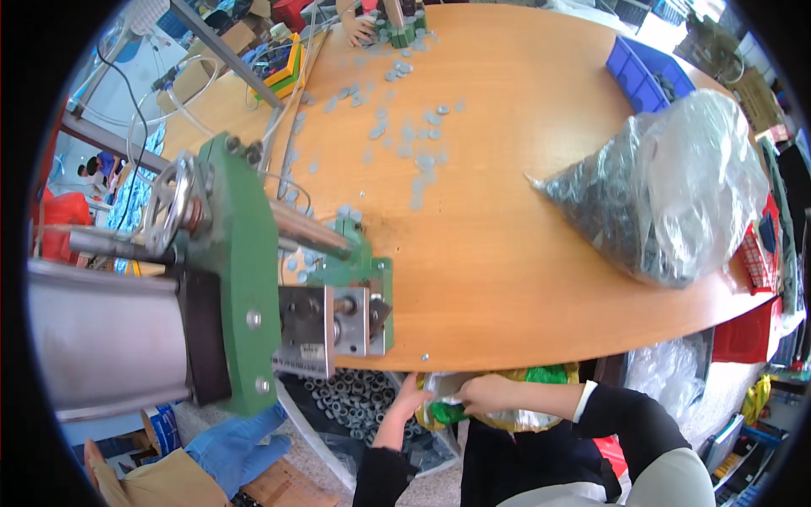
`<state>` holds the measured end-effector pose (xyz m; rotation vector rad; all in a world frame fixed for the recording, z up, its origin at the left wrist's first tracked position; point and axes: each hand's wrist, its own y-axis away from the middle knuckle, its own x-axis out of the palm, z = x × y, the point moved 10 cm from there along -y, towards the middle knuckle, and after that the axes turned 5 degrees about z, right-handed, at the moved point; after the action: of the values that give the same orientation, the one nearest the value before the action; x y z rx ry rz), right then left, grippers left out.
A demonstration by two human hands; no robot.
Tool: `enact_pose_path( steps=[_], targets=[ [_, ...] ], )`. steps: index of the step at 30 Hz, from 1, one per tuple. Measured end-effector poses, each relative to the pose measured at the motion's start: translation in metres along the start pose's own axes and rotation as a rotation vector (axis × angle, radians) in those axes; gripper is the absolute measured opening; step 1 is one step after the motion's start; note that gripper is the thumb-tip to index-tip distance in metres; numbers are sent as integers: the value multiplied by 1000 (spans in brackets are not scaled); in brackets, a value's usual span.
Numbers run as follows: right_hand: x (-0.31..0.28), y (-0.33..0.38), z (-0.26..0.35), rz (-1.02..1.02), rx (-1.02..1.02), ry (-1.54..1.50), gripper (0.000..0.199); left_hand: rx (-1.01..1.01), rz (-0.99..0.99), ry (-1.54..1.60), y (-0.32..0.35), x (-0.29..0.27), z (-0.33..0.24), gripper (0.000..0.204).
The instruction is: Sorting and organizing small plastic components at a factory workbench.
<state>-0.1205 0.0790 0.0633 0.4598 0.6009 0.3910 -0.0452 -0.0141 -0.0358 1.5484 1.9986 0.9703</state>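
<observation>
A shiny gold and green foil bag (pixel 541 377) lies across my lap at the table's front edge. My right hand (pixel 490 395) is closed on it, pinching a whitish crumpled part near its left end. My left hand (pixel 409 400) grips the bag's left edge, its fingertips partly hidden. Just left of that hand stands a white box (pixel 338 460) lined with dark plastic, holding many grey ring-shaped parts (pixel 355 404). Above the box is a green press machine (pixel 245 279) with a metal block head.
Small grey discs (pixel 422 135) lie scattered over the wooden table (pixel 481 253). A clear plastic bag of dark parts (pixel 650 203) sits at the right, before a blue bin (pixel 646 76). Another person's hand (pixel 359 29) works at the far end. Someone's jeans (pixel 236 448) show at lower left.
</observation>
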Motion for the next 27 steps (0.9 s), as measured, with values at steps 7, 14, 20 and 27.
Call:
enact_pose_path(
  steps=[7, 14, 20, 27],
  targets=[
    [-332, 30, -119, -1204, 132, -276, 52, -87, -46, -6, 20, 1, -11, 73],
    [-498, -17, -265, -1329, 531, 31, 86, -187, -110, 29, 18, 1, 37, 77],
    [-524, -107, -211, -1022, 219, 90, 84, -190, -85, -55, 24, 4, 34, 77],
    [-484, -176, -146, -733, -109, 139, 66, -133, -93, -3, 19, 12, 17, 76]
  ],
)
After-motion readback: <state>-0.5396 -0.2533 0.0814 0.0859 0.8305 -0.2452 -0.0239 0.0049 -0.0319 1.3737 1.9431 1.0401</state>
